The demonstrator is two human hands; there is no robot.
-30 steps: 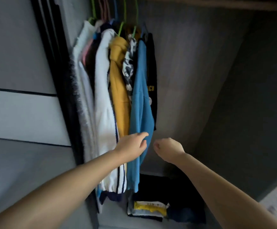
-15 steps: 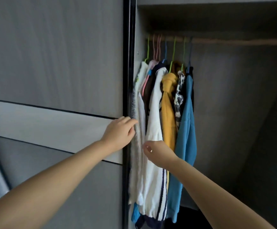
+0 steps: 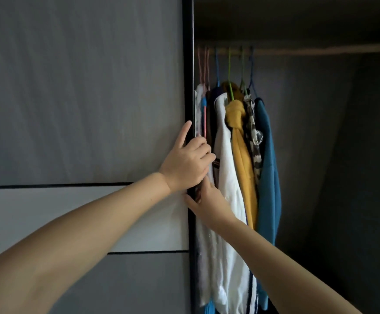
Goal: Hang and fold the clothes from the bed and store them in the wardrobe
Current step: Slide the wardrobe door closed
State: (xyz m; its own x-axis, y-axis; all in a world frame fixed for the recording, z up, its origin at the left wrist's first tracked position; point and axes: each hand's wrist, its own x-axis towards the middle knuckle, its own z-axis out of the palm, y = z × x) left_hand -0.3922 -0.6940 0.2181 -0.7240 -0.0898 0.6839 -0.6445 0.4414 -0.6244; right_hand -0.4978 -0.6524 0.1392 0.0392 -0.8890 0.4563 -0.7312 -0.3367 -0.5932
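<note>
Beside the door edge [image 3: 190, 87], hung clothes [image 3: 241, 155] crowd both hands.

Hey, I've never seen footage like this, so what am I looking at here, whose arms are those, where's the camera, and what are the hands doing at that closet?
There is no machine here. The camera sits on a person's head and looks forward and down, so the two bare arms reaching in from the bottom are the wearer's own.

In front is a wardrobe. The large grey panel is its sliding door, with a dark edge. To the right of it, clothes hang on a rail: a white garment, a mustard one, a patterned one and a blue one.

The left hand grips the door's edge, fingers curled round it. The right hand grips the same edge just below. Neither holds any clothing.
</note>
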